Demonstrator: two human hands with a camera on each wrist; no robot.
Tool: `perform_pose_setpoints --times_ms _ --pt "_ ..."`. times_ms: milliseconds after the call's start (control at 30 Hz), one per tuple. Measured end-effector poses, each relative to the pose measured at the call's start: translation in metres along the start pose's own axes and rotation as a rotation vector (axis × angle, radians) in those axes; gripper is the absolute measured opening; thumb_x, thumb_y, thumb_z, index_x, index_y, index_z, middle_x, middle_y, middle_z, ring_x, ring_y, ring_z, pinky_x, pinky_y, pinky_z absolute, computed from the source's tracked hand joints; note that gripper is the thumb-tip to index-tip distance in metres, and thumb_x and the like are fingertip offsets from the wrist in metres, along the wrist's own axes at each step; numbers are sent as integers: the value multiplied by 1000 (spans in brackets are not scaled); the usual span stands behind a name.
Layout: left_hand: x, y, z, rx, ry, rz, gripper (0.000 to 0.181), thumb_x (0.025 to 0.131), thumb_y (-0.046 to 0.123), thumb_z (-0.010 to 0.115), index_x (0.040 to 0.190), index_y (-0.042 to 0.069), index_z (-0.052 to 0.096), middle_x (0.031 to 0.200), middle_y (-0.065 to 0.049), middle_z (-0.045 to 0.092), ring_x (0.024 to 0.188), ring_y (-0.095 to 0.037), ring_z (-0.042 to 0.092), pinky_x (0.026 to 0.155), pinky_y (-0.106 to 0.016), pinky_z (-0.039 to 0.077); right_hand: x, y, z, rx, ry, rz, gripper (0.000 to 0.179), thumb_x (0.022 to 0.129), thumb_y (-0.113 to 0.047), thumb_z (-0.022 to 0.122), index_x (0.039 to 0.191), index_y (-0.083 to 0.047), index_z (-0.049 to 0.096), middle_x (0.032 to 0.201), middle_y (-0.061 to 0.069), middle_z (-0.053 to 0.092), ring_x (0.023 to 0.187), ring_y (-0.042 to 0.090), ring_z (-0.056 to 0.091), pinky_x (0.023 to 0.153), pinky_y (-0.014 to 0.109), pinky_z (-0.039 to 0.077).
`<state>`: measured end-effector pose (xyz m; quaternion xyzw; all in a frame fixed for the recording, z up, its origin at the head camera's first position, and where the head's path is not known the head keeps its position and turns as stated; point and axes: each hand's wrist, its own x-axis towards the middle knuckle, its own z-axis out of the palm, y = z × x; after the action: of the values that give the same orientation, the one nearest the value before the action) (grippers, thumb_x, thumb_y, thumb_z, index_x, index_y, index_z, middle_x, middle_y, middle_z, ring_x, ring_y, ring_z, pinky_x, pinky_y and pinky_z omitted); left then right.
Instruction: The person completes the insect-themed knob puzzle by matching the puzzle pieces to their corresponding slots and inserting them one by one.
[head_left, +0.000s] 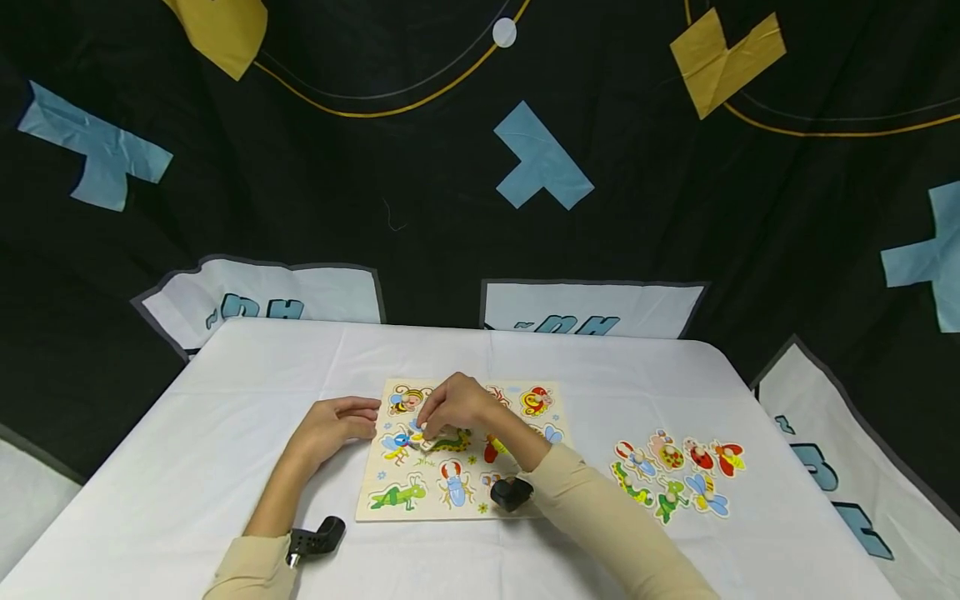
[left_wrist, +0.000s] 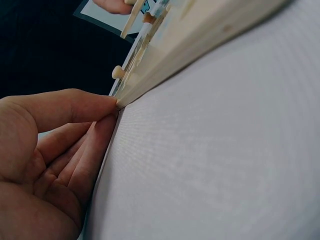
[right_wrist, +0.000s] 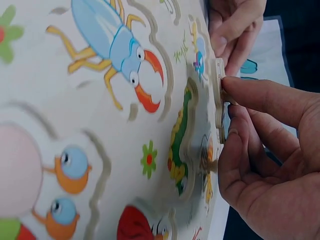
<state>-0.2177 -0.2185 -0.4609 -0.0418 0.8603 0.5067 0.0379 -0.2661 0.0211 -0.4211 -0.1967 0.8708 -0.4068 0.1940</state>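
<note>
A flat wooden peg-puzzle board (head_left: 375, 479) with insect pictures and cut-out recesses lies on the table. My left hand (head_left: 333, 429) is at its left side; in the left wrist view the fingertips touch the board's edge (left_wrist: 165, 75), fingers fairly straight. Over the upper left of the board, my right hand (head_left: 457, 404) pinches a wooden puzzle piece (right_wrist: 220, 95) by its knob between thumb and finger. The piece is seen edge-on and tilted, so its picture is hidden. Below it show the green caterpillar recess (right_wrist: 180, 140) and a blue beetle picture (right_wrist: 107, 32).
Several loose insect pieces (head_left: 667, 457) lie in a group on the white tablecloth (head_left: 600, 383), right of the board. A knobbed bee piece (head_left: 407, 400) sits at the board's upper left. A black cloth (head_left: 435, 200) hangs behind the table.
</note>
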Motion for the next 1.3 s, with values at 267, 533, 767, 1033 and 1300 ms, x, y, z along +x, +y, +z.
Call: perform_pose_setpoints --times_ms 267,533,767,1033,1300 --pt "0 0 0 -9 -6 -8 51 82 12 78 131 7 68 117 -8 75 99 -8 67 93 -29 45 6 -5 11 -39 4 -19 11 71 -10 89 76 -16 82 71 -9 73 73 5 57 67 20 45" --pt "0 0 0 1 -6 -1 50 82 14 78 131 8 68 116 -7 75 100 -9 67 94 -32 44 8 -8 19 -32 -1 -39 12 70 -8 89 77 -15 82 71 -10 73 70 3 57 66 18 45" --pt "1 1 0 6 -13 10 50 81 13 79 131 8 68 115 -7 75 98 -7 68 94 -30 44 11 -9 25 -49 -10 -52 12 70 -10 90 77 -17 82 77 -12 74 79 -1 61 74 17 48" --pt "1 -1 -2 4 -20 16 52 81 13 78 132 9 68 118 -7 75 98 -6 69 96 -31 43 14 -10 33 -56 -17 -74 13 69 -11 90 79 -17 83 74 -15 73 70 -1 57 67 16 46" --pt "0 -1 -2 -19 -33 10 52 82 13 78 133 8 67 120 -9 74 100 -8 71 91 -25 45 13 -10 34 -44 -18 -57 13 70 -12 90 78 -18 82 72 -14 73 70 1 57 68 16 45"
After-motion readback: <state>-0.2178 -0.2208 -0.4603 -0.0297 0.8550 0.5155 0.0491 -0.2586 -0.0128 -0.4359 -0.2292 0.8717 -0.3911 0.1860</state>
